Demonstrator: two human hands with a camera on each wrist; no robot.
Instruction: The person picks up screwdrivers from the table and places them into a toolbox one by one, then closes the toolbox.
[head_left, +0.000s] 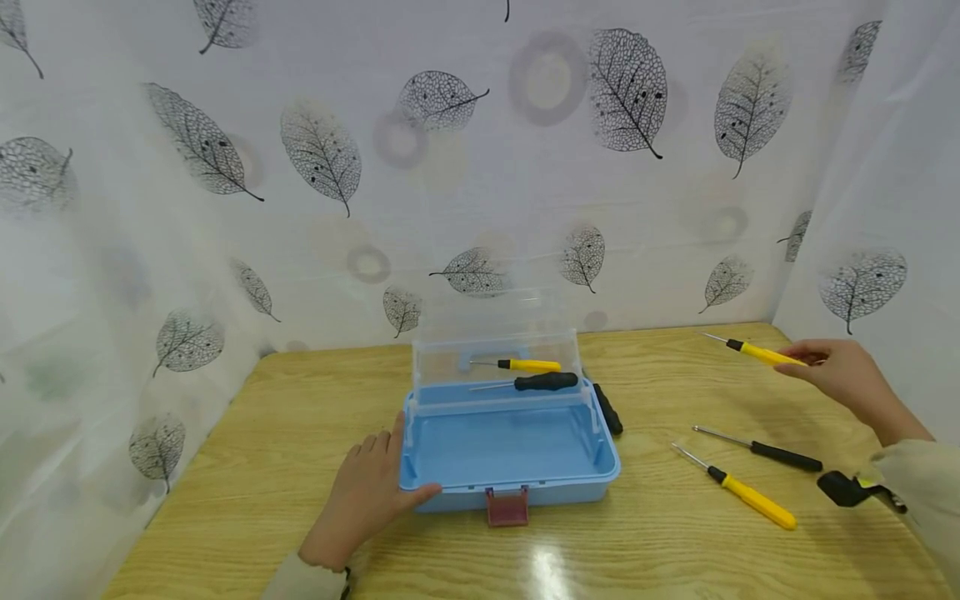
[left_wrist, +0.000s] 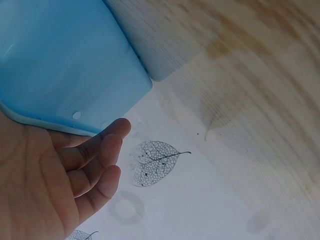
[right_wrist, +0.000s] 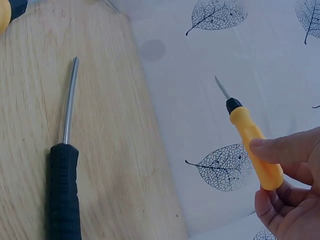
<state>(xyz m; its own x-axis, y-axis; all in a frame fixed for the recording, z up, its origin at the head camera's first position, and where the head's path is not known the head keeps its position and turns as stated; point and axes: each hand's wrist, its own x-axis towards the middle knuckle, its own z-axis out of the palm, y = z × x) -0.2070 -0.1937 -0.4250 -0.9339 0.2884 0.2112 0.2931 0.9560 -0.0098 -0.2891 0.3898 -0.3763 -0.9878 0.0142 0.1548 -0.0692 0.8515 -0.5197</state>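
My right hand [head_left: 843,379] pinches a yellow-handled screwdriver [head_left: 761,353] by its handle, held above the table's right side. In the right wrist view the thumb presses the yellow handle [right_wrist: 257,150], and the shaft points away from the hand. A blue toolbox [head_left: 517,497] with its clear lid [head_left: 442,362] raised stands mid-table. My left hand [head_left: 363,492] rests against its left front corner, thumb along the front rim. In the left wrist view the fingers [left_wrist: 95,172] are loosely bent beside the blue wall [left_wrist: 75,65].
A yellow screwdriver [head_left: 757,500] and a black screwdriver [head_left: 783,455] lie right of the toolbox. Another yellow screwdriver [head_left: 532,365] and black screwdriver [head_left: 546,382] are at the box's back. A black handle [head_left: 607,410] shows beside its right wall. Leaf-printed curtains [head_left: 495,192] surround the wooden table [head_left: 322,392].
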